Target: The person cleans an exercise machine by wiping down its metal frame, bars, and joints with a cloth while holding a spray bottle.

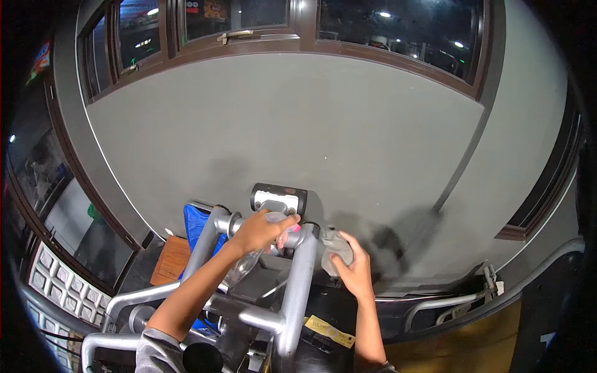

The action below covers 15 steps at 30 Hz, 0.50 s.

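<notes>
Cloth (339, 250) beside frame edge (309, 241)

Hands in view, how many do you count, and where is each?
2. The left hand is over the silver metal frame, around a clear bottle. The right hand is right of that frame, holding a gray cloth. No other hand shows.

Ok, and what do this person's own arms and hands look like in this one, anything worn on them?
Both the left hand and the right hand are ungloved, and no ring, watch or bracelet can be made out. A grey sleeve ends around the left elbow; on the other arm, only a sliver of grey cloth shows at the frame's bottom edge.
</notes>
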{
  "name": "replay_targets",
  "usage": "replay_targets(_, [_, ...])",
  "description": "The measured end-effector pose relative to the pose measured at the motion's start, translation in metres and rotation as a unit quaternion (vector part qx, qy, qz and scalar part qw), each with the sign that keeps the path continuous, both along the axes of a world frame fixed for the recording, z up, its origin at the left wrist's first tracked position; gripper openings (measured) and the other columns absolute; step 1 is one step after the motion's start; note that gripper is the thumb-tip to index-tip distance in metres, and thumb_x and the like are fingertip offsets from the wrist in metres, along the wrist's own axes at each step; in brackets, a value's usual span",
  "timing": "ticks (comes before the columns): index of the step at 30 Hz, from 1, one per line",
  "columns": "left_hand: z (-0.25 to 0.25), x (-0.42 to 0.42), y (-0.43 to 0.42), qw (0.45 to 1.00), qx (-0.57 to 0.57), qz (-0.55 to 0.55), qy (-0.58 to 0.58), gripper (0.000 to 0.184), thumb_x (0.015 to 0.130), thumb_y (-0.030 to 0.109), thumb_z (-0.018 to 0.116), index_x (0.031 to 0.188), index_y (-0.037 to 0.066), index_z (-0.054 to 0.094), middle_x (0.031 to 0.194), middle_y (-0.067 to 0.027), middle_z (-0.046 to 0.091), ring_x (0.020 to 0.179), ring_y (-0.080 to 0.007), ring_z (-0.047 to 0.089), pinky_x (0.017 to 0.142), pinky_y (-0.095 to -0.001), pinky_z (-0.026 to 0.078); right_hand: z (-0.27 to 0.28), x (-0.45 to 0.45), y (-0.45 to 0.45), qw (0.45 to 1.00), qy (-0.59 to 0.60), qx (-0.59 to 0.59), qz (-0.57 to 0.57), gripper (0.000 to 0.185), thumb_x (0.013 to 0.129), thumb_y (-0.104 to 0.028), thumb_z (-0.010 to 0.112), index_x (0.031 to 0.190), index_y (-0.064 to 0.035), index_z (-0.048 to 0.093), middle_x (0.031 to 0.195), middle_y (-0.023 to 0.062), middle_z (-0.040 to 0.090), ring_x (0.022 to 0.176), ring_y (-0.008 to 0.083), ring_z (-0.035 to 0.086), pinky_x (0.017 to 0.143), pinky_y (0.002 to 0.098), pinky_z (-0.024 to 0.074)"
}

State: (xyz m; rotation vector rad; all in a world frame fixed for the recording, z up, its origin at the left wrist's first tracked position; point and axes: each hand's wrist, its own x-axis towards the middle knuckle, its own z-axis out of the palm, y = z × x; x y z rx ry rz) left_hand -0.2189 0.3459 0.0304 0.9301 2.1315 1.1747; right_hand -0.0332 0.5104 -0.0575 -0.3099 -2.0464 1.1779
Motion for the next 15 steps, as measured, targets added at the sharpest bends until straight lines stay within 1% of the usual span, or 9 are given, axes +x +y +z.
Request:
replay_targets(1, [0.000, -0.003, -0.001, 1.000, 0.001, 0.001, -0.001, 0.053, 0.093, 0.055, 0.059, 0.078, 0.004, 0.065, 0.063, -0.0053, 0.065, 0.054, -0.0138, 0.063, 0.044, -0.0301, 0.050, 0.009, -0.010, 0.003, 1.000, -0.006, 0.029, 0.005, 0.045, 0.081, -0.004, 0.067, 0.126, -0.0024, 0.062, 0.122, 0.0163, 0.064, 0.114, 0.0256, 0.064, 0.098, 0.0364, 0.0469])
replay_targets(2, [-0.002, -0.006, -0.002, 1.000, 0.012, -0.003, -0.014, 0.050, 0.093, 0.053, 0.059, 0.081, 0.005, 0.065, 0.065, -0.0050, 0.065, 0.055, -0.0136, 0.064, 0.043, -0.0298, 0.049, 0.016, -0.019, 0.005, 0.999, -0.008, 0.030, 0.006, 0.045, 0.081, -0.004, 0.067, 0.126, -0.0024, 0.062, 0.122, 0.0163, 0.064, 0.114, 0.0256, 0.064, 0.098, 0.0364, 0.0469])
replay_targets(4, [-0.005, -0.012, -0.003, 0.999, 0.023, -0.007, -0.029, 0.046, 0.094, 0.050, 0.060, 0.085, 0.006, 0.065, 0.066, -0.0048, 0.065, 0.056, -0.0134, 0.065, 0.041, -0.0296, 0.049, 0.030, -0.039, 0.009, 0.986, -0.030, 0.165, 0.022, 0.043, 0.083, -0.011, 0.068, 0.126, -0.0097, 0.064, 0.125, 0.0182, 0.060, 0.105, 0.0396, 0.065, 0.095, 0.0415, 0.0494])
replay_targets(5, [-0.008, -0.014, -0.004, 0.998, 0.036, -0.010, -0.056, 0.044, 0.095, 0.049, 0.061, 0.085, 0.006, 0.064, 0.067, -0.0043, 0.065, 0.057, -0.0134, 0.065, 0.041, -0.0292, 0.048, 0.040, -0.043, 0.006, 0.984, -0.083, 0.154, 0.040, 0.042, 0.083, -0.012, 0.068, 0.125, -0.0142, 0.065, 0.128, 0.0151, 0.056, 0.103, 0.0390, 0.064, 0.093, 0.0459, 0.0498])
replay_targets(6, [-0.011, -0.016, -0.005, 0.995, 0.048, -0.013, -0.083, 0.042, 0.095, 0.047, 0.061, 0.086, 0.006, 0.064, 0.068, -0.0038, 0.064, 0.057, -0.0134, 0.065, 0.040, -0.0288, 0.047, 0.042, -0.045, 0.006, 0.983, -0.086, 0.154, 0.041, 0.042, 0.083, -0.012, 0.068, 0.125, -0.0142, 0.065, 0.128, 0.0151, 0.056, 0.103, 0.0390, 0.064, 0.093, 0.0459, 0.0498])
replay_targets(8, [-0.020, -0.023, -0.007, 0.993, 0.061, -0.021, -0.095, 0.042, 0.095, 0.047, 0.061, 0.088, 0.006, 0.065, 0.068, -0.0044, 0.065, 0.057, -0.0134, 0.065, 0.040, -0.0284, 0.046, 0.043, -0.049, 0.005, 0.954, -0.150, 0.257, 0.042, 0.042, 0.082, -0.015, 0.069, 0.124, -0.0155, 0.066, 0.126, 0.0100, 0.057, 0.098, 0.0359, 0.066, 0.089, 0.0460, 0.0522])
replay_targets(11, [-0.035, -0.033, -0.008, 0.988, 0.091, -0.017, -0.122, 0.041, 0.095, 0.046, 0.061, 0.092, 0.005, 0.066, 0.068, -0.0055, 0.065, 0.055, -0.0134, 0.064, 0.039, -0.0277, 0.045, 0.048, -0.033, -0.006, 0.952, -0.178, 0.235, 0.082, 0.041, 0.080, -0.013, 0.068, 0.121, -0.0158, 0.069, 0.120, 0.0078, 0.061, 0.103, 0.0334, 0.065, 0.087, 0.0425, 0.0527])
replay_targets(13, [-0.038, -0.037, -0.008, 0.984, 0.111, -0.003, -0.142, 0.041, 0.095, 0.045, 0.061, 0.093, 0.005, 0.067, 0.068, -0.0059, 0.065, 0.053, -0.0135, 0.063, 0.039, -0.0275, 0.043, 0.052, -0.017, -0.016, 0.952, -0.182, 0.222, 0.109, 0.040, 0.079, -0.014, 0.069, 0.119, -0.0158, 0.070, 0.119, 0.0077, 0.061, 0.100, 0.0327, 0.065, 0.085, 0.0420, 0.0537])
replay_targets(15, [-0.037, -0.037, -0.010, 0.986, 0.066, -0.005, -0.154, 0.041, 0.094, 0.044, 0.061, 0.095, 0.003, 0.068, 0.069, -0.0069, 0.066, 0.047, -0.0139, 0.058, 0.038, -0.0272, 0.042, 0.049, -0.012, -0.017, 0.948, -0.173, 0.238, 0.121, 0.036, 0.080, -0.019, 0.072, 0.116, -0.0174, 0.071, 0.118, 0.0080, 0.060, 0.098, 0.0329, 0.068, 0.083, 0.0442, 0.0567])
